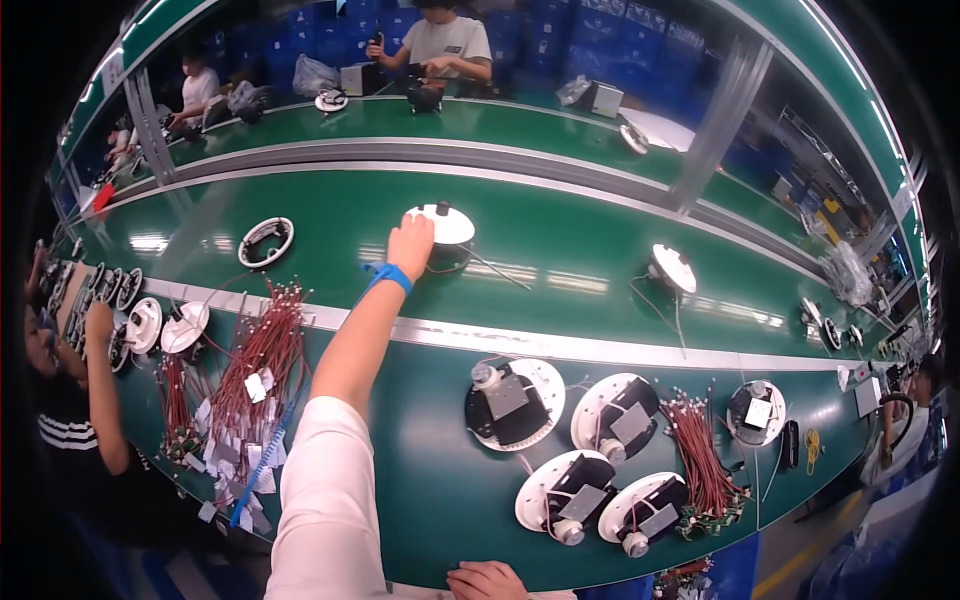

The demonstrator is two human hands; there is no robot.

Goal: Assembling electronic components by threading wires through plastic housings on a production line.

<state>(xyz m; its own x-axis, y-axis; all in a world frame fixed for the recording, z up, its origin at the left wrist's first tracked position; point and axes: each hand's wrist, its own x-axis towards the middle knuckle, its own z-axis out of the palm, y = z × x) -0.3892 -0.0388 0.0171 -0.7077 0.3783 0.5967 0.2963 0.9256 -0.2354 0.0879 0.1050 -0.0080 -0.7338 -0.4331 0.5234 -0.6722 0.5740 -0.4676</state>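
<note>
My left hand point(410, 246), with a blue band point(388, 274) at the wrist, reaches far over the green conveyor belt. Its fingers close on the left edge of a white round lamp-like housing point(452, 226), which has a dark part on top and trailing wires. At the near edge of the workbench lies my right hand point(486, 581), fingers stretched out loosely and nothing visible in them. Between my arms and the right side, several white round units point(540, 392) with black bodies, grey boxes and motor-like cylinders sit on the bench.
Bundles of red wires point(262, 350) lie left of my arm, and another wire bundle point(700, 450) lies right. A white ring point(266, 242) and another round housing point(673, 268) sit on the belt. A co-worker's arm point(103, 390) is at left; another person point(445, 50) works opposite.
</note>
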